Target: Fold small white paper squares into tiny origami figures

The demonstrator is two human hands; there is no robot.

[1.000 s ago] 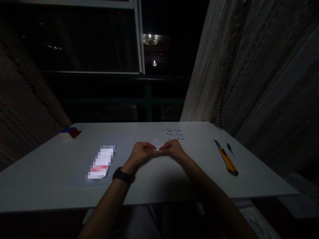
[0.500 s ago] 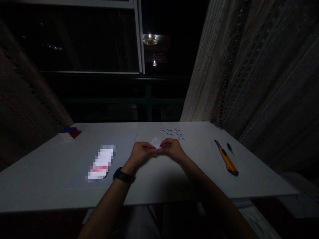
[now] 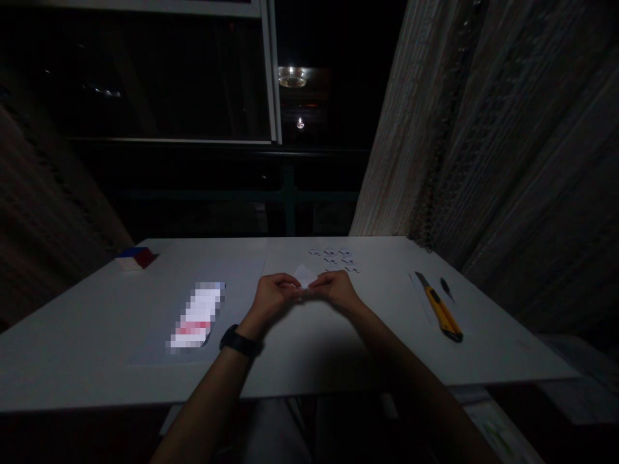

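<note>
Both of my hands meet over the middle of the white table (image 3: pixel 309 348) and pinch a small white piece of paper (image 3: pixel 304 276) between their fingertips. My left hand (image 3: pixel 273 298), with a black watch on its wrist, grips the paper's left side with curled fingers. My right hand (image 3: pixel 336 290) grips its right side the same way. The paper stands a little above the tabletop. Just beyond my hands lie several small white paper cut-outs (image 3: pixel 336 258).
A yellow utility knife (image 3: pixel 441 312) and a small dark tool (image 3: pixel 446 287) lie at the right. A large sheet (image 3: pixel 232 283) with a blurred label (image 3: pixel 196 316) lies at the left. A red and blue block (image 3: pixel 136 256) sits at the far left corner. Curtains hang on the right.
My hands stay almost in place. The piece of paper shows less above my fingers than a second ago.
</note>
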